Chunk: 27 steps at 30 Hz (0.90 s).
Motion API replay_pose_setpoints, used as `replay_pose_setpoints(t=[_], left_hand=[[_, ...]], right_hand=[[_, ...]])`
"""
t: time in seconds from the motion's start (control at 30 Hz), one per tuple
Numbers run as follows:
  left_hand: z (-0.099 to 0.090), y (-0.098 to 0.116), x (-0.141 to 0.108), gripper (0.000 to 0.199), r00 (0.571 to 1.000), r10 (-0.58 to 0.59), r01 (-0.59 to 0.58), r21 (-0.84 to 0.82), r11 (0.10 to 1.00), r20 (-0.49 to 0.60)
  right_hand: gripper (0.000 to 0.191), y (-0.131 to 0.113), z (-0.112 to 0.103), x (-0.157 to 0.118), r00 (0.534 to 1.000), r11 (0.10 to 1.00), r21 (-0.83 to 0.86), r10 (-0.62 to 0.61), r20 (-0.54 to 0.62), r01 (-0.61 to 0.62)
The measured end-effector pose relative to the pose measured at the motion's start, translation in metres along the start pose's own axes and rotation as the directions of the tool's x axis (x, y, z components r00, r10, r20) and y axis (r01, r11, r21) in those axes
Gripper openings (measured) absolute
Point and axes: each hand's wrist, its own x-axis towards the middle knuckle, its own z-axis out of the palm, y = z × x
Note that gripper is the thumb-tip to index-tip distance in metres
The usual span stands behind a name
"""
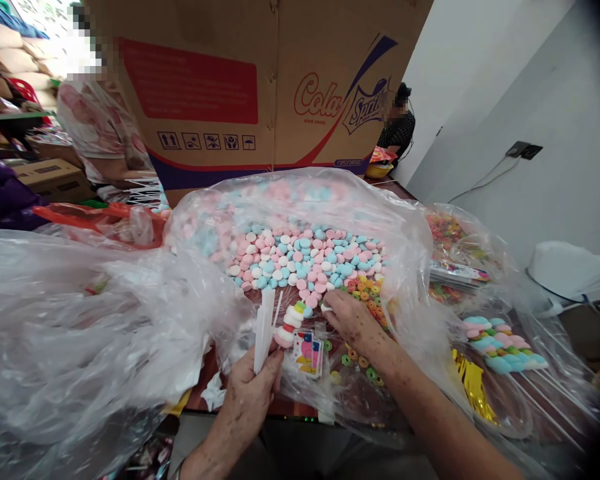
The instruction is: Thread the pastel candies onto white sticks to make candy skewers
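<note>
While left hand grasped white sticks, right hand touched candies, its grip unclear; loosened left hold risked spilling sticks.

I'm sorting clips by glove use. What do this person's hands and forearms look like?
The left hand and right hand wear no gloves or discernible rings. The right forearm shows no sleeve; whether a cuff edges the left forearm is unclear.

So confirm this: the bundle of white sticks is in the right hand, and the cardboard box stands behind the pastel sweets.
Not quite: the head view shows the white sticks in the left hand, not the right hand. The cardboard box does stand behind the pastel sweets.
</note>
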Motion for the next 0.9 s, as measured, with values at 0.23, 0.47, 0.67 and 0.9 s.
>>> replay_pose_setpoints(t=[0.23,0.47,0.67,0.9], left_hand=[[-0.004,-0.005,0.000,0.034,0.999,0.000,-0.001,0.028,1.000,0.038],[-0.006,-0.006,0.000,0.035,0.998,0.018,-0.019,0.017,1.000,0.054],[-0.005,-0.011,0.004,0.037,0.998,0.027,-0.029,0.029,0.999,0.057],[-0.003,-0.003,-0.001,0.040,0.991,0.098,-0.113,0.185,0.976,0.087]], right_hand=[[0.012,0.002,-0.009,0.002,0.992,0.973,0.203,0.121,-0.046,-0.109],[0.011,0.007,-0.003,0.002,0.999,0.997,0.080,0.017,-0.040,-0.014],[0.019,-0.004,0.012,-0.005,0.998,0.972,-0.230,-0.057,-0.005,0.055],[0.011,-0.007,0.007,-0.004,0.961,0.926,0.319,0.250,-0.116,-0.202]])
